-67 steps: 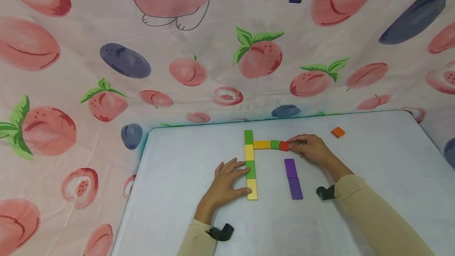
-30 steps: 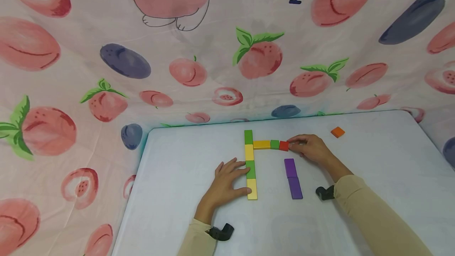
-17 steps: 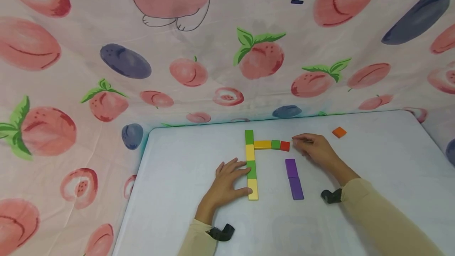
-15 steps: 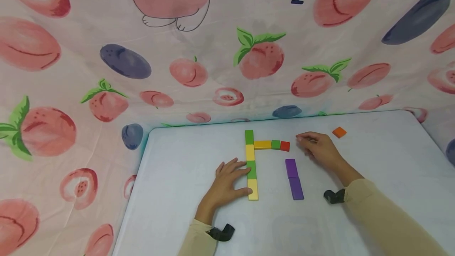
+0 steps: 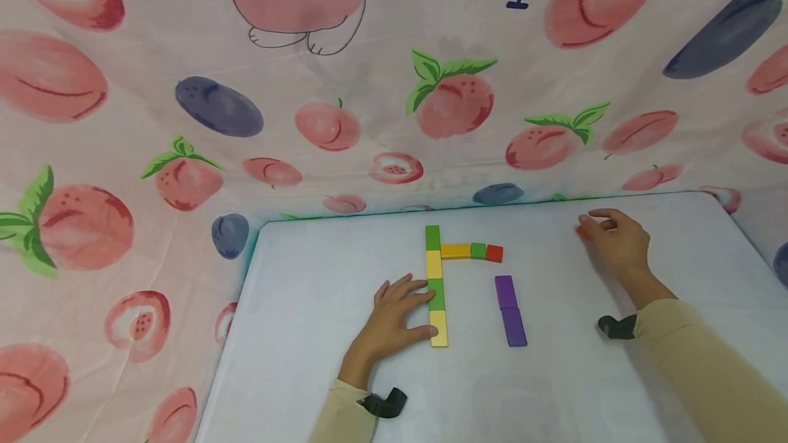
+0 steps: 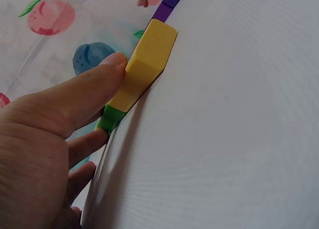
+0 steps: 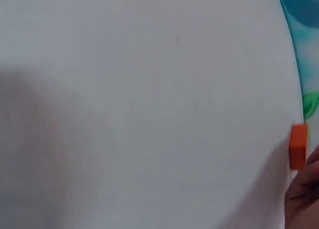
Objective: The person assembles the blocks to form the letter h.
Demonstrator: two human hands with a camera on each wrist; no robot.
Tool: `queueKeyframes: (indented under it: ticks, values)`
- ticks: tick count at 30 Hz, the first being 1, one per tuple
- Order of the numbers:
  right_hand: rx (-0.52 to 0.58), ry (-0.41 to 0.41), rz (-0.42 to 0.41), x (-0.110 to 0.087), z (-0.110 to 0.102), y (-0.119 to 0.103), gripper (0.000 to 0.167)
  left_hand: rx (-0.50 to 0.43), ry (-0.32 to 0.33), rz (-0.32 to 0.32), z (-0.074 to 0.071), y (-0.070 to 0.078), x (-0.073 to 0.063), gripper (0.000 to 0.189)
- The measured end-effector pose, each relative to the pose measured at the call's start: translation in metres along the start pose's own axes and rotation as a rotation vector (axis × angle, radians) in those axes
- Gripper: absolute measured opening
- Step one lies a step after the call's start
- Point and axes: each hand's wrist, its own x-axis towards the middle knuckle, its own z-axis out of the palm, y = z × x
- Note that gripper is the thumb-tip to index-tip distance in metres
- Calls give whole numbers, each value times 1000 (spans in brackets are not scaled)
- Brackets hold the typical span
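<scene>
In the head view, my left hand (image 5: 390, 316) spreads beside a column of blocks. Its thumb touches the lower pale yellow block (image 5: 439, 337), and a finger rests on the green block (image 5: 437, 296) above. The left wrist view shows that thumb against the side of a yellow block (image 6: 142, 74). My right hand (image 5: 618, 241) is at an orange block (image 5: 582, 232), partly covering it. The right wrist view has the orange block (image 7: 298, 146) right beside the fingers; whether they pinch it is hidden. A red block (image 5: 494, 253) ends the row branching off the column.
Another yellow block (image 5: 455, 251) and a small green block (image 5: 478, 251) lie between column and red block. Two purple blocks (image 5: 510, 310) form a slanted line to the right. The white table (image 5: 295, 333) meets a fruit-print cloth (image 5: 345, 156) at its back edge.
My right hand has left the red block, which stays at the row's end, and moved right and back to the orange block. My left hand keeps its place on the column.
</scene>
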Motion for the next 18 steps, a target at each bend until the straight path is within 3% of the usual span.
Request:
queueKeyframes:
  ticks: [4,8,14,18]
  values:
    - [-34,-127,92,7,-6,12,72,-9,-2,2,0,0,0,66]
    - [-27,-189,151,9,-11,15,74,-8,-1,6,0,-1,0,67]
    - [-15,-204,161,8,-12,15,70,-5,-8,-2,-1,-1,1,67]
    - [-25,-165,129,7,-8,17,68,-10,-17,-7,-1,0,0,66]
